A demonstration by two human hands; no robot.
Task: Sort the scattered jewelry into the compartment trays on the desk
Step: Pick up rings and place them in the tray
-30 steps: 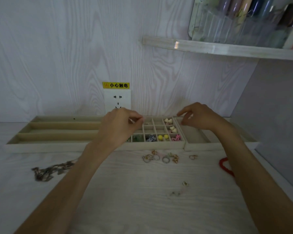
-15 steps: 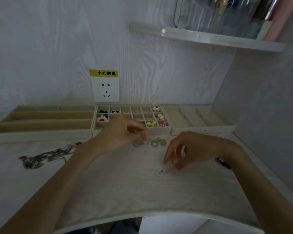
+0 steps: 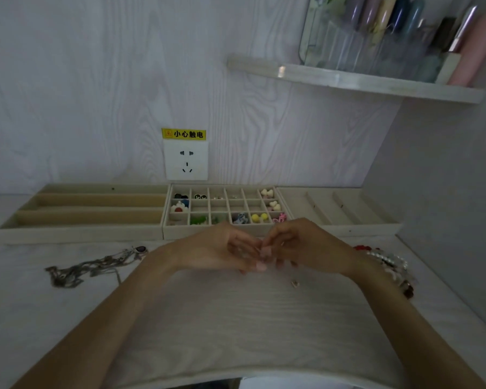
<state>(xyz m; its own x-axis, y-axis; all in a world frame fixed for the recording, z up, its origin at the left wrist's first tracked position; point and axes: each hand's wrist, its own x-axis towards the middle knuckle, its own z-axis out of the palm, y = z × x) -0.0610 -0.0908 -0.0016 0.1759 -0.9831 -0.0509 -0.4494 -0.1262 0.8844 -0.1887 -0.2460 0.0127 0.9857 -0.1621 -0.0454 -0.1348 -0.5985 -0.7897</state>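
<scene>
Both hands have come together since a moment ago, when the right one was picking at the worktop by itself. Now the left hand [image 3: 219,249] and right hand [image 3: 306,245] meet fingertip to fingertip just in front of the grid tray [image 3: 225,233], fingers curled like they're pinching something tiny, but honestly I can't tell what's in there. Progress-wise I'd say maybe halfway: several grid cells already hold studs and charms, while the long-slot tray [image 3: 82,234] on the left and the right-hand tray [image 3: 357,228] look unfilled. Left to sort: the tangle of chains [image 3: 93,266] near the left edge, the bead bracelets [image 3: 390,265] by the right edge, and one small earring [image 3: 294,283] loose mid-worktop.
</scene>
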